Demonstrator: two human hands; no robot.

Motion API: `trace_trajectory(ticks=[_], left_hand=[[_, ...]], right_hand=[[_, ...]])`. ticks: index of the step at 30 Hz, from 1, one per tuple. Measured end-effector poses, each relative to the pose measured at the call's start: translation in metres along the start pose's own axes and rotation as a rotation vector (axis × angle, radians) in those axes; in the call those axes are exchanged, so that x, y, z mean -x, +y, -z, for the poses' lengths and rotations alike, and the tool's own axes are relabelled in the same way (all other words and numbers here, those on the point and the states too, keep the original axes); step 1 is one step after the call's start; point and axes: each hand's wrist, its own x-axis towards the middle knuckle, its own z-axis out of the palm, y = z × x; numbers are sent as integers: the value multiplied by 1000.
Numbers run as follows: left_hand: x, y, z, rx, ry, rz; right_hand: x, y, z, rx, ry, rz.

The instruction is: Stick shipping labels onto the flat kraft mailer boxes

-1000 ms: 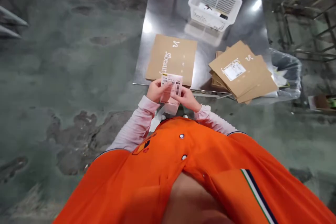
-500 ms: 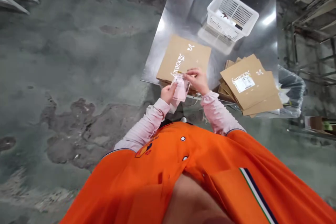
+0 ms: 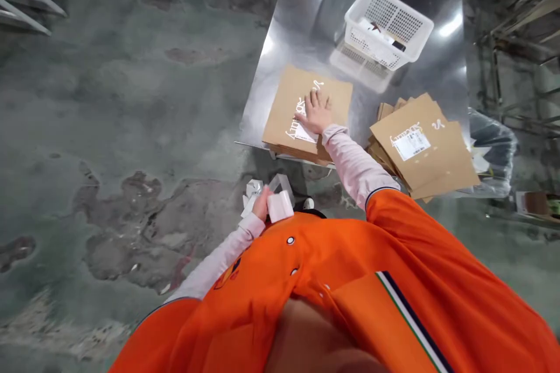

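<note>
My right hand (image 3: 317, 113) lies with spread fingers on the top brown cardboard mailer (image 3: 284, 93) of a stack at the table's near edge. Under its palm a white shipping label (image 3: 305, 133) shows on the cardboard, partly covered by the hand. Low in front of my body, my left hand (image 3: 262, 204) is closed on a strip of labels (image 3: 280, 206), which is folded and a little blurred. Part of the strip hangs loosely in a loop beside the fingers.
A second pile of cardboard mailers (image 3: 437, 157), the top one bearing a label (image 3: 410, 144), sits to the right on the metal table (image 3: 301, 29). Behind stands a white plastic basket (image 3: 420, 29) with small items. Clear plastic wrapping (image 3: 499, 151) bulges past the right edge.
Both hands were together at the label strip. The right hand has moved forward onto the stack, where a label now lies. The left has dropped back toward my body with the strip.
</note>
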Motion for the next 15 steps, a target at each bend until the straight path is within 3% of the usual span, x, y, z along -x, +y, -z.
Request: trace_trajectory(ticks=[3, 5, 6, 7, 8, 10, 12, 13, 15], left_hand=[[-21, 46, 14, -134, 104, -120], [-45, 80, 17, -171, 130, -256], [-58, 96, 16, -207, 152, -319], [-72, 111, 15, -273, 172, -361], [-85, 125, 14, -378, 184, -378], [-106, 147, 9, -653, 165, -330], [-119, 163, 3, -887, 87, -245], [-122, 168, -1, -960, 44, -226], [-124, 174, -8, -1034, -27, -226]], right_hand=[[53, -21, -15, -37, -68, 246], [99, -22, -23, -115, -120, 475], [119, -18, -24, -161, -129, 534], [136, -11, -24, -197, -101, 501], [147, -3, -23, -217, -39, 367], [155, 13, -18, -202, 108, -112], [149, 22, -15, -192, 120, -505], [143, 24, -14, -213, 70, -584], [134, 19, -14, -285, -28, -583]])
